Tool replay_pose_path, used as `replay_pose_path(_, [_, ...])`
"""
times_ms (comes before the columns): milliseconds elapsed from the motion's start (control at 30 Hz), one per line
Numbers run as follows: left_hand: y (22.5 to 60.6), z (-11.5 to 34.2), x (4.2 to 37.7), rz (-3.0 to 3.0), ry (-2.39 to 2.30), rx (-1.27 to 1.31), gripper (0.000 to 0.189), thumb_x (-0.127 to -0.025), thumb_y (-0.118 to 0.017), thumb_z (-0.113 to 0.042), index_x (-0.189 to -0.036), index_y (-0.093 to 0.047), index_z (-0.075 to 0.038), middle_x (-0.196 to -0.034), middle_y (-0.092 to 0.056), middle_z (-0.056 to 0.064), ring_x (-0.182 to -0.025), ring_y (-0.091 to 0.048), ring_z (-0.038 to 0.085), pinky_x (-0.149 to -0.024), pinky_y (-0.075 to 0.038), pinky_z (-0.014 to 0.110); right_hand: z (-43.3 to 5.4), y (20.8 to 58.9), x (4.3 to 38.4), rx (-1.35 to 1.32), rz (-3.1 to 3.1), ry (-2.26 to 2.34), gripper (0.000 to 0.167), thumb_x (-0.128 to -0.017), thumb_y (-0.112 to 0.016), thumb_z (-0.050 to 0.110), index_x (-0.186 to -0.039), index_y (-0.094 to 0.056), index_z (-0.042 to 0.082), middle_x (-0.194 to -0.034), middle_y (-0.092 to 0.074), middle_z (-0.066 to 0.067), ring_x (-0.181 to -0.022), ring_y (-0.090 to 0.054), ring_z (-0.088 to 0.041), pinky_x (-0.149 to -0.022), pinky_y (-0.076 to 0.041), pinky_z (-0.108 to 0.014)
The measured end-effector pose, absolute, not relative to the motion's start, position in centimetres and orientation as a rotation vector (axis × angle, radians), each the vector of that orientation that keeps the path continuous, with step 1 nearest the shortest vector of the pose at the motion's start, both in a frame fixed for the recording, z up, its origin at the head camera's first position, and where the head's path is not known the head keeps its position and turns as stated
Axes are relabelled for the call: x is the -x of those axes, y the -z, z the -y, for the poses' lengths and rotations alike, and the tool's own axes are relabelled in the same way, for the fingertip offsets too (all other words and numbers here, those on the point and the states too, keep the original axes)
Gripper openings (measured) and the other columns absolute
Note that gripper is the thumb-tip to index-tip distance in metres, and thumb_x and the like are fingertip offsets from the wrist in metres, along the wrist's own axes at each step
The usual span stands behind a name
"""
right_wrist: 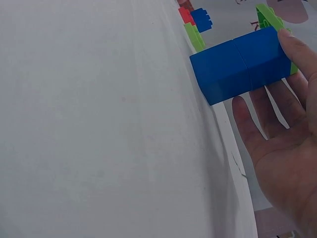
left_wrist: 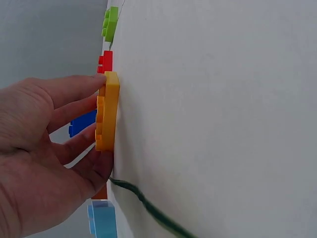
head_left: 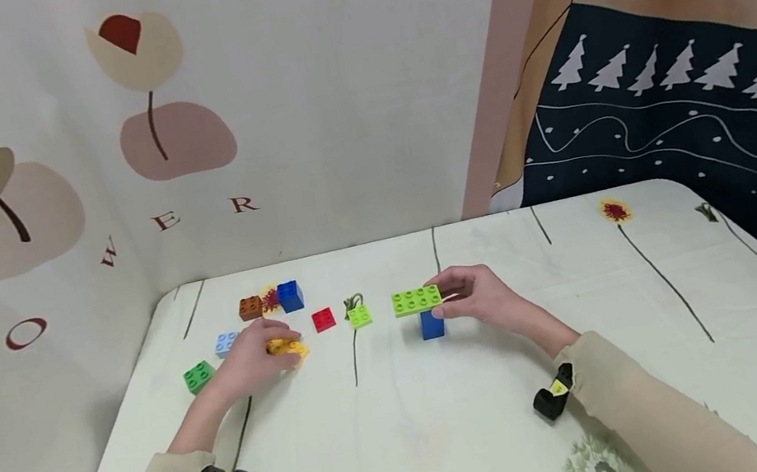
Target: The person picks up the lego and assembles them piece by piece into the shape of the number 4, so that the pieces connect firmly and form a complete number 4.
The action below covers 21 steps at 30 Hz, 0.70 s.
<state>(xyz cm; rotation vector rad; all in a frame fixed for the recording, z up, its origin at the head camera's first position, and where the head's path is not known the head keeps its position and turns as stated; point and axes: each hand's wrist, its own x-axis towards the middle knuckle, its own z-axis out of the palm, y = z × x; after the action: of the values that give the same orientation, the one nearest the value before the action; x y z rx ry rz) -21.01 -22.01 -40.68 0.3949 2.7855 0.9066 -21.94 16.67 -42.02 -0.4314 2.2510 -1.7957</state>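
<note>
My left hand [head_left: 247, 361] pinches a long yellow brick [left_wrist: 110, 116] by its two ends, thumb at one and a finger at the other, low over the table. In the head view the fingers cover much of that brick. On the right, my right hand [head_left: 481, 298] grips the end of a long lime green brick [head_left: 415, 301] that sits on top of two stacked blue bricks [right_wrist: 242, 64]. The lime brick sticks out to the left beyond the blue stack. The right wrist view shows the thumb at the joint between blue and lime.
Between the hands lie a red brick [head_left: 323, 319] and a small lime brick [head_left: 359, 317]. Around the left hand stand a brown brick [head_left: 250, 308], a dark blue brick [head_left: 290, 296], a light blue brick [head_left: 226, 343] and a green brick [head_left: 198, 376]. A flower-printed cloth [head_left: 412, 439] covers the table.
</note>
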Motion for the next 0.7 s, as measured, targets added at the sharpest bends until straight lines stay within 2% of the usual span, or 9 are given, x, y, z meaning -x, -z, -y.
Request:
replay_pose_path(167, [40.63,22.11,20.77,-2.756,-0.868,-0.36,0.037,-0.09,-0.08,-0.015,-0.124,-0.073,-0.003,-0.136,-0.054,0.026,-0.125,-0.049,0.046,-0.098,-0.049,0.059,-16.65,41.85,21.95,0.426,-2.25,1.795,0.041,-0.089,-0.079,0.007,-0.127,-0.066,-0.002,-0.119,-0.07,-0.014,-0.109,-0.067,-0.028,-0.086,-0.057,-0.029])
replay_pose_path(333, [40.68,22.28,20.44,-2.742,-0.866,-0.364,0.041,-0.084,-0.082,-0.008,-0.124,-0.074,-0.005,-0.138,-0.053,0.025,-0.125,-0.049,0.045,-0.096,-0.051,0.056,-16.69,41.9,21.96,0.423,-2.255,1.789,0.041,-0.09,-0.079,0.008,-0.127,-0.066,-0.002,-0.12,-0.07,-0.015,-0.11,-0.067,-0.028,-0.086,-0.056,-0.028])
replay_pose_path(467, [40.79,22.22,20.15,-2.751,-0.891,-0.379,0.039,-0.084,-0.08,-0.002,-0.123,-0.074,-0.004,-0.135,-0.055,0.024,-0.122,-0.051,0.043,-0.095,-0.053,0.053,-16.71,41.98,21.95,0.425,-2.261,1.781,0.041,-0.09,-0.079,0.008,-0.128,-0.066,-0.002,-0.12,-0.07,-0.015,-0.109,-0.066,-0.027,-0.087,-0.056,-0.028])
replay_pose_path(700, [41.1,21.89,20.1,-2.777,-0.921,-0.437,0.033,-0.087,-0.079,-0.002,-0.12,-0.075,-0.005,-0.123,-0.061,0.016,-0.114,-0.056,0.036,-0.093,-0.055,0.048,-16.61,41.97,21.9,0.426,-2.262,1.781,0.041,-0.09,-0.079,0.008,-0.127,-0.066,-0.001,-0.121,-0.07,-0.014,-0.11,-0.066,-0.027,-0.088,-0.056,-0.029])
